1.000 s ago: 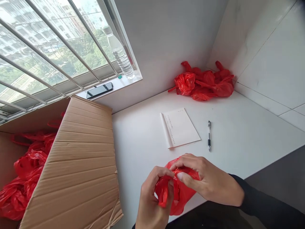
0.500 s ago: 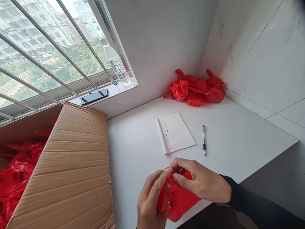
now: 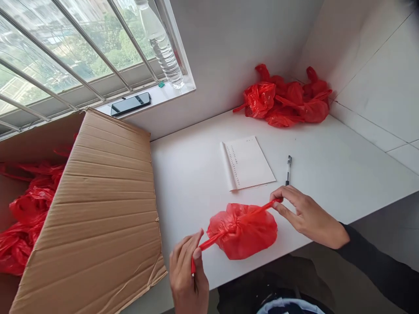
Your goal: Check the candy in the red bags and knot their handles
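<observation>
A small filled red plastic bag point(image 3: 244, 229) rests near the front edge of the white table point(image 3: 327, 165). My left hand point(image 3: 188, 272) pinches one twisted handle end at the bag's lower left. My right hand point(image 3: 303, 213) pinches the other handle end at the upper right. Both handles are stretched taut away from a knot on top of the bag.
An open cardboard box point(image 3: 98, 209) with several red bags point(image 3: 26, 209) inside stands at the left. A pile of red bags point(image 3: 286, 100) lies in the far corner. A notepad point(image 3: 248, 163) and pen point(image 3: 288, 168) lie mid-table. A phone point(image 3: 131, 104) and water bottle point(image 3: 160, 41) sit on the windowsill.
My hands were bunched together over the bag's top; now they have pulled apart, drawing the two handles tight, and the bag lies on the table.
</observation>
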